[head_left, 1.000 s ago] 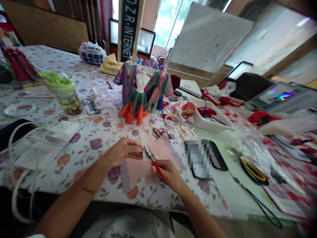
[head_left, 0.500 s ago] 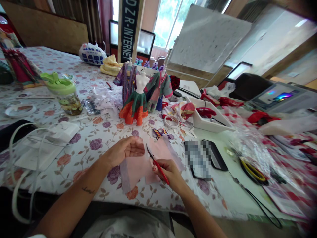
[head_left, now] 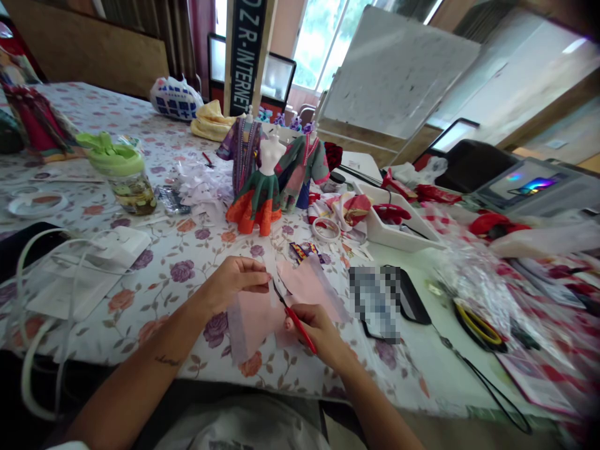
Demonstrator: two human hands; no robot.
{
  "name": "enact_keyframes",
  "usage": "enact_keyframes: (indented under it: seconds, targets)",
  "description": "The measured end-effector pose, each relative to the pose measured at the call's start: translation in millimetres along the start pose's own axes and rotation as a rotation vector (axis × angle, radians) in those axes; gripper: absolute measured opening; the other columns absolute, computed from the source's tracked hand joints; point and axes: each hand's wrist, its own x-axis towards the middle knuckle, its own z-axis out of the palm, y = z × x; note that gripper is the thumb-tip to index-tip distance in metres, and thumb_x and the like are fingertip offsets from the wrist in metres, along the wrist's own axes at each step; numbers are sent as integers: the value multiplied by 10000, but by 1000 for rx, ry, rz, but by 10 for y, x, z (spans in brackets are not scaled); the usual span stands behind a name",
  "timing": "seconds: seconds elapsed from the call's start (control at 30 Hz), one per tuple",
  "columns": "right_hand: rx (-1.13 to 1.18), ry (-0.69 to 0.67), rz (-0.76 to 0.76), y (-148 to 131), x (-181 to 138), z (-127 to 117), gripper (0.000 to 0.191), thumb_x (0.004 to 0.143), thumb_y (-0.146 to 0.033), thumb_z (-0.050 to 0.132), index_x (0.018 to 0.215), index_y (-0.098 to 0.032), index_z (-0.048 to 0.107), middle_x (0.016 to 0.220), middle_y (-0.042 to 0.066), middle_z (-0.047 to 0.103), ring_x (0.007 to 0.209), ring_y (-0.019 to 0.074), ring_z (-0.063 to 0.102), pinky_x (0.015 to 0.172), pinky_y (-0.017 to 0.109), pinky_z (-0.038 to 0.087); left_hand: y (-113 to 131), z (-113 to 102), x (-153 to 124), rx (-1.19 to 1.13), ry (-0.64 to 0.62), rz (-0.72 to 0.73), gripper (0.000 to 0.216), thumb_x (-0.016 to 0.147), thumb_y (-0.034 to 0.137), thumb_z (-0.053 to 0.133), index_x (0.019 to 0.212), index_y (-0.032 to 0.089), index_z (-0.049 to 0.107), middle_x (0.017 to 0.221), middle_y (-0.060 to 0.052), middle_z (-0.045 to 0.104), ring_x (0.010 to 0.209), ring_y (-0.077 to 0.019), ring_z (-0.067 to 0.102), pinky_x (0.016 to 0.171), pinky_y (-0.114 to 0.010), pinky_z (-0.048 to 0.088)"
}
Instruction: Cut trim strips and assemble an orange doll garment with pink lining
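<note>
In the head view my right hand [head_left: 319,331] grips a pair of scissors [head_left: 302,330] with red handles and dark blades. The blades point up and left, toward my left fingertips. My left hand [head_left: 246,279] is closed, its thumb and fingers pinching the edge of a narrow, pale strip [head_left: 272,265] beside the blade tips. Pink fabric [head_left: 255,322] with a greyish border lies flat below my left hand. Another pink fabric piece [head_left: 312,284] is to the right, behind the scissors. My fingers hide part of the strip.
Small dress forms in doll clothes [head_left: 262,194] stand beyond my hands. A green-lidded jar [head_left: 124,178] and a white power strip [head_left: 94,269] are on the left. To the right are a phone [head_left: 375,319], a white tray [head_left: 398,228], a tape roll [head_left: 325,229] and yellow-handled scissors [head_left: 480,325].
My left fingers have curled from a loose, open pose into a pinch on the pale strip. The scissors have shifted slightly left and down with my right hand.
</note>
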Motion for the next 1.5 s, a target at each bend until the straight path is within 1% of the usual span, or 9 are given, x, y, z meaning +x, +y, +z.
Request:
enact_keyframes:
  seconds: [0.23, 0.43, 0.57, 0.73, 0.83, 1.0, 1.13, 1.2, 1.5]
  targets:
    - [-7, -6, 14, 8, -1, 4, 483, 751, -588, 618, 565, -177, 446, 488, -55, 340, 451, 65, 277, 408, 224, 175, 50, -4, -17, 32, 17, -31, 198, 563, 275, 827, 641, 137, 708, 634, -1, 656, 609, -111, 615, 756, -303, 555]
    - [13, -5, 19, 7, -6, 3, 487, 742, -595, 627, 556, -176, 462, 465, -57, 338, 430, 63, 268, 396, 225, 169, 54, -16, -20, 22, -18, -37, 185, 584, 276, 814, 661, 136, 721, 670, -20, 681, 632, -119, 625, 776, -319, 556]
    - [19, -8, 24, 8, -6, 2, 519, 732, -630, 618, 546, -177, 445, 465, -57, 335, 428, 60, 266, 396, 225, 166, 34, -30, -19, 75, -4, 2, 194, 598, 297, 809, 671, 139, 722, 676, -21, 684, 645, -129, 632, 783, -325, 556]
    - [7, -1, 22, 26, 6, 10, 531, 735, -651, 602, 556, -178, 440, 477, -55, 339, 432, 62, 268, 395, 224, 169, -11, -68, 3, 203, 30, 66, 166, 625, 297, 797, 693, 158, 736, 672, -16, 688, 659, -126, 631, 751, -277, 546]
    - [2, -22, 18, 31, 8, 6, 534, 750, -660, 578, 567, -179, 433, 484, -54, 344, 436, 63, 274, 400, 223, 175, -4, -72, 6, 169, 22, 55, 167, 626, 300, 798, 692, 161, 733, 674, -15, 688, 652, -125, 632, 755, -284, 549]
    - [-1, -54, 18, 22, -3, -13, 541, 747, -671, 571, 570, -181, 422, 487, -56, 343, 440, 63, 280, 408, 220, 176, 48, -45, -13, 81, 35, -20, 221, 568, 311, 830, 655, 143, 715, 650, -13, 676, 622, -128, 632, 761, -318, 561]
    - [-3, -47, 17, -6, -9, -14, 538, 739, -665, 583, 562, -182, 424, 480, -56, 341, 438, 65, 283, 405, 219, 179, 36, -47, -12, 53, -13, -54, 194, 575, 278, 826, 663, 141, 720, 676, -24, 691, 636, -135, 642, 781, -329, 558]
    - [-8, -38, 14, -24, -8, -10, 527, 739, -646, 599, 557, -183, 423, 475, -56, 340, 435, 64, 282, 404, 219, 179, 20, -53, -8, 53, -34, -62, 170, 596, 262, 814, 664, 137, 721, 683, -29, 692, 644, -132, 642, 789, -327, 553]
    - [-2, -38, -16, -20, 22, -6, 500, 752, -604, 614, 565, -180, 427, 495, -53, 351, 441, 63, 290, 399, 219, 185, -9, -43, -12, 44, -52, -60, 148, 613, 245, 800, 644, 131, 711, 658, -14, 668, 634, -115, 628, 769, -300, 544]
